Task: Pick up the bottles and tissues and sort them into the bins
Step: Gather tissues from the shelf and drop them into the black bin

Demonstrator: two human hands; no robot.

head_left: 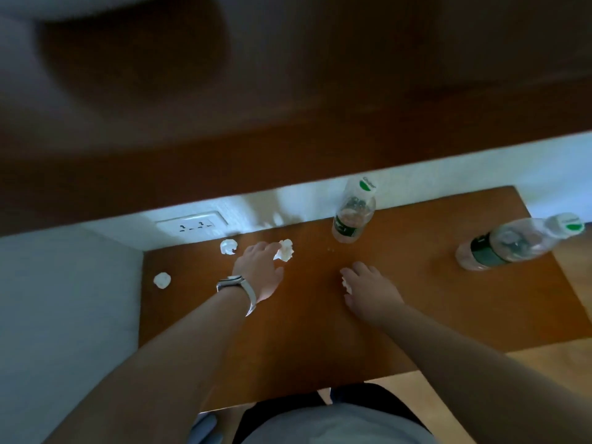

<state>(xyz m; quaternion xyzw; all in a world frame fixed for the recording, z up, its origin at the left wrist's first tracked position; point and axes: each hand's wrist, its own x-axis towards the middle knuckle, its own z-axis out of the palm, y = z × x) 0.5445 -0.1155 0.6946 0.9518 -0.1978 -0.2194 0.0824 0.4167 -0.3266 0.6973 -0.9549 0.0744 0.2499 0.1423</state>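
Note:
On the brown table (320, 331) stand two clear plastic bottles with green caps: one bottle (352, 213) at the back middle, the other bottle (512, 245) at the right edge. My left hand (259, 270), with a watch on the wrist, pinches a crumpled white tissue (284, 249) at its fingertips. My right hand (368, 290) lies on the table, its fingers curled round a small tissue (346, 283) that shows at its left side. Another crumpled tissue (228, 246) lies just left of my left hand. A third tissue ball (162, 279) sits near the table's left edge.
A white wall socket (192, 225) sits on the wall behind the table's back left corner. A dark wooden shelf (288, 107) overhangs the back. A light wooden floor (544, 395) shows at the right. No bins are in view.

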